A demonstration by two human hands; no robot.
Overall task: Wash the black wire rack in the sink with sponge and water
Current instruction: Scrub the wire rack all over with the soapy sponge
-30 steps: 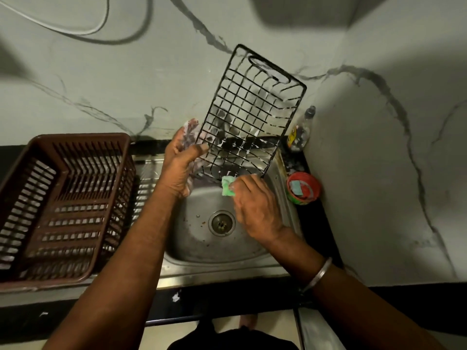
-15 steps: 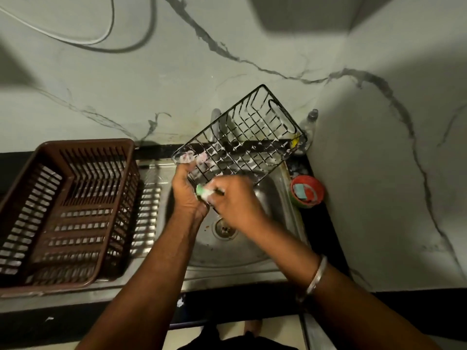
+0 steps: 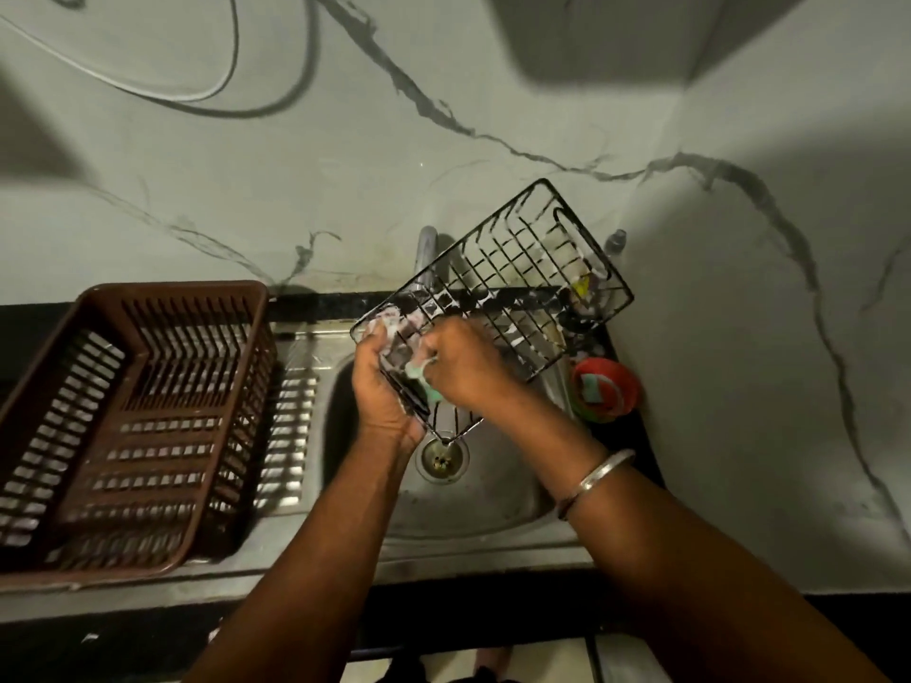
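The black wire rack (image 3: 512, 283) hangs tilted over the steel sink (image 3: 493, 505), its far end up against the wall, soap foam on its wires. My left hand (image 3: 382, 391) grips the rack's near left corner from below. My right hand (image 3: 463, 367) presses a green sponge (image 3: 428, 386) against the rack's near edge, right beside the left hand. Most of the sponge is hidden between my fingers and the wires. The tap (image 3: 425, 248) stands behind the rack, partly covered by it.
A brown plastic dish basket (image 3: 133, 421) sits on the ribbed drainboard (image 3: 291, 426) to the left. A red round tub (image 3: 604, 389) and a small bottle (image 3: 616, 241) stand at the sink's right by the wall corner. The drain (image 3: 442, 458) lies below my hands.
The rack has swung down from nearly upright to a low tilt. My right hand with the sponge moved left to the near corner beside my left hand.
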